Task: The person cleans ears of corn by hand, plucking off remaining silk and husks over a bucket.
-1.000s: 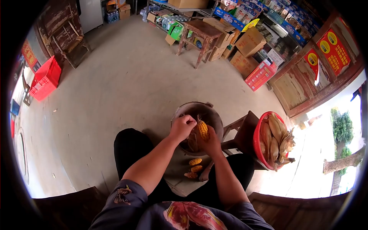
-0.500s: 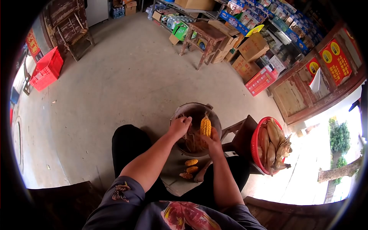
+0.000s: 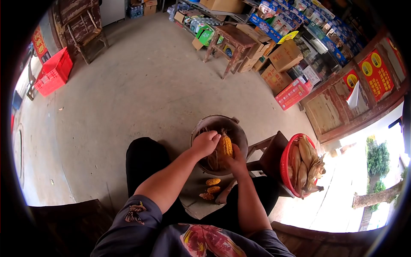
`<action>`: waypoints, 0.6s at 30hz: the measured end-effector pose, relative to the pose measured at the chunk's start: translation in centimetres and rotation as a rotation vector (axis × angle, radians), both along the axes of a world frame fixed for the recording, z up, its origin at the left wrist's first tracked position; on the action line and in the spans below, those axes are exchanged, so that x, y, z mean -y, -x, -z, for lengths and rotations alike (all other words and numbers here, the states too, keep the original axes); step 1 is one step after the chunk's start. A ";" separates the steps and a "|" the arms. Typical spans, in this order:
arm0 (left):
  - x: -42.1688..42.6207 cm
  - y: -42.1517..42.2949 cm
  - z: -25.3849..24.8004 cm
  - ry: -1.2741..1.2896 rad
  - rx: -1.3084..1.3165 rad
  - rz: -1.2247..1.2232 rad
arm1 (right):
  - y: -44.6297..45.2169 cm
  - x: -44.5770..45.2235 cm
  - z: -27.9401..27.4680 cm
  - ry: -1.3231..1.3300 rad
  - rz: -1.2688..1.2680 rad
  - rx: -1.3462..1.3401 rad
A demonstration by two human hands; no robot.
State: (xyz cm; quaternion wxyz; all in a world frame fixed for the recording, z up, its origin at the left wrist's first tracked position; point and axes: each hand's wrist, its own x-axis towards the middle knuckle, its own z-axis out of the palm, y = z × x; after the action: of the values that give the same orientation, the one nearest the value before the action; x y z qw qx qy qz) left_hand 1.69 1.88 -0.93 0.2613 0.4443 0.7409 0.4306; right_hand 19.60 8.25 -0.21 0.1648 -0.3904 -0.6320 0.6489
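Note:
Over a round metal bucket (image 3: 239,133), my right hand (image 3: 235,162) is wrapped round the lower end of a yellow ear of corn (image 3: 226,145), its tip pointing up and away from me. Closed in a pinch, my left hand (image 3: 206,142) is beside the upper part of the ear. What its fingers hold, if anything, is too small to make out. Strands of corn silk and husk (image 3: 212,162) lie inside the bucket. On the floor below it, several bare ears of corn (image 3: 212,189) sit near my foot.
To my right, a red plastic basket (image 3: 284,159) full of ears in their husks (image 3: 303,162) stands on a wooden stool (image 3: 274,150). Farther off are a small wooden table (image 3: 234,37), cardboard boxes (image 3: 286,55), stocked shelves and a red crate (image 3: 54,73).
My left hand has moved right, closer to the ear's tip. The ear has tilted and shifted slightly left and down in my right hand.

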 end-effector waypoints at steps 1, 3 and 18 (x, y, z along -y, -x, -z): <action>0.0 0.1 -0.1 0.062 0.011 -0.007 | -0.1 -0.1 0.1 0.056 0.010 -0.081; 0.0 0.3 0.0 0.095 0.029 -0.021 | -0.1 0.0 0.0 0.114 0.020 -0.163; -0.5 0.4 1.0 -0.137 0.278 0.008 | -0.3 0.1 -0.3 0.007 -0.004 -0.162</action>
State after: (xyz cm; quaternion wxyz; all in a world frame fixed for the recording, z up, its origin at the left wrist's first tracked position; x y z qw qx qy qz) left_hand 1.30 2.41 -1.91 0.3319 0.4001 0.6647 0.5366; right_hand 19.86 8.13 0.07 0.2129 -0.3358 -0.6150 0.6810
